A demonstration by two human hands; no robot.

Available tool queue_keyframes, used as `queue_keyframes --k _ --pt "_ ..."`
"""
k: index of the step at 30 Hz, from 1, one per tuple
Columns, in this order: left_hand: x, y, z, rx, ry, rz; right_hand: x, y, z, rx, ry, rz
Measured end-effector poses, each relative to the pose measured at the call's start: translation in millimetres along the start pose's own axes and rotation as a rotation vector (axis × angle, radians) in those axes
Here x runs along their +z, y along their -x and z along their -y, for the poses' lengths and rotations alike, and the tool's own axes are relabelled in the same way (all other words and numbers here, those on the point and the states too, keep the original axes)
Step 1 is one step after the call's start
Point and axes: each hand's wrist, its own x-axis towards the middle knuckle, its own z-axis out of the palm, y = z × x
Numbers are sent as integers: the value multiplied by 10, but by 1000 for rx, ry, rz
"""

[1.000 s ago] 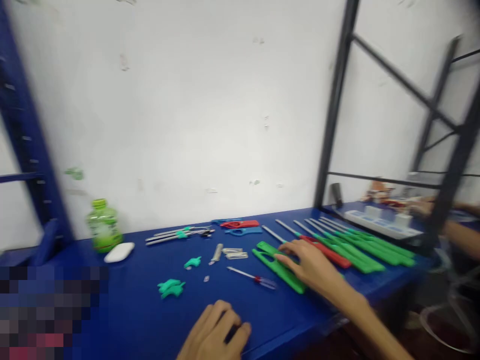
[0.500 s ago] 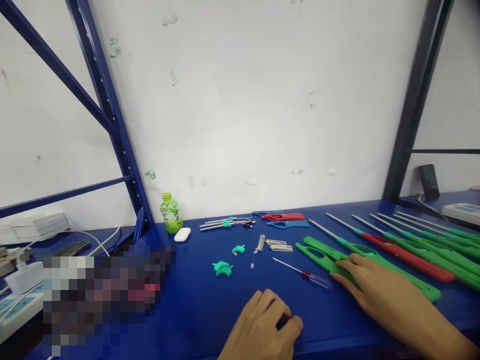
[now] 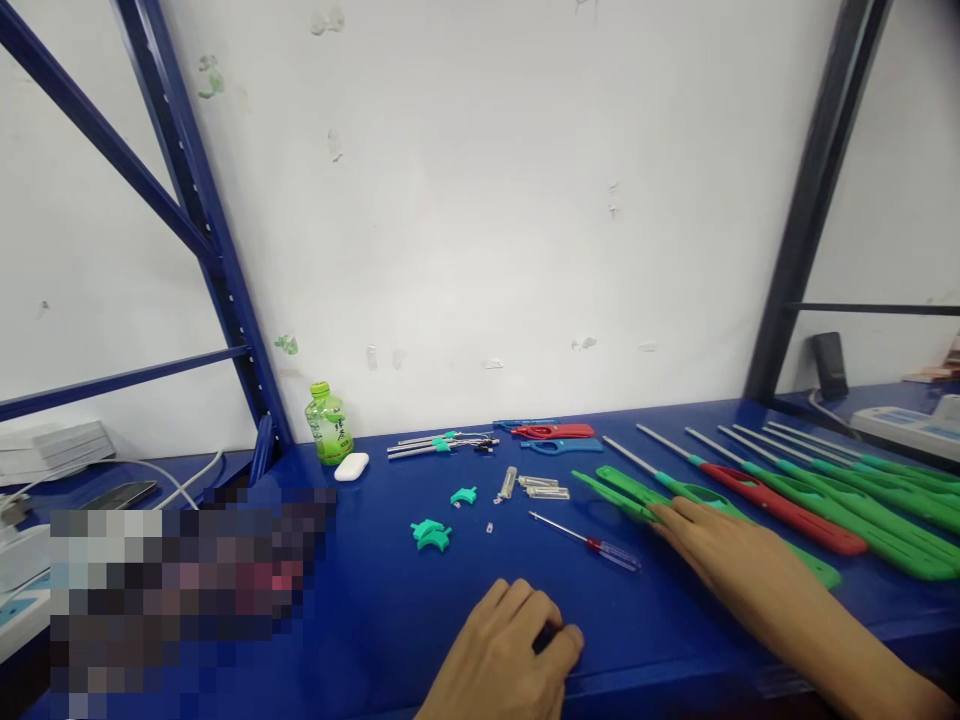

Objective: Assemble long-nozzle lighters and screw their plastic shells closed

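"Gripping what, is the right hand [image 3: 701, 535] at the lower right of the frame?"

"It is clamping its fingers on the near end of a green handle shell [image 3: 611, 494], which is tilting up on edge right of centre, in the lower half. A second green shell [image 3: 630, 485] is showing just behind it."

"And the left hand [image 3: 506, 650]?"

"It is resting at the bottom centre on the blue table [image 3: 375, 630], its fingers curling loosely; whether they are holding anything, I cannot tell."

"What is lying around them?"

"A clear-handled screwdriver [image 3: 615, 555] is lying just left of the right hand. Clear plastic pieces [image 3: 547, 493] are lying left of the shells, and teal pieces [image 3: 433, 541] are sitting farther left. At the right, long-rodded tools [image 3: 892, 546] are lying side by side, mostly green, one red."

"Farther back?"

"Red and blue handle shells [image 3: 559, 432] are lying near the wall [image 3: 525, 220], with thin metal rods [image 3: 412, 452] just to their left. Left of centre, a white case [image 3: 352, 467] is sitting beside an upright green bottle [image 3: 328, 425]. A blue metal post [image 3: 244, 320] is rising at the left."
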Motion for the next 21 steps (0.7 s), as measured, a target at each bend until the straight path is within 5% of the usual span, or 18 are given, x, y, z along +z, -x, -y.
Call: queue_keyframes --k 6,10,15,20,21 --pt "-18 -31 2 14 7 -24 -545 -118 169 304 -405 -184" --pt "-9 -56 15 21 -1 -27 -818 -192 370 320 -801 -70" --pt "-65 -45 8 16 -14 -16 -856 -206 565 281 -1008 -3" --pt "-392 -59 177 -127 -45 -75 -760 -172 765 169 -1069 47" --pt "-467 -103 286 -189 -127 -8 -746 -166 806 136 -1062 62"
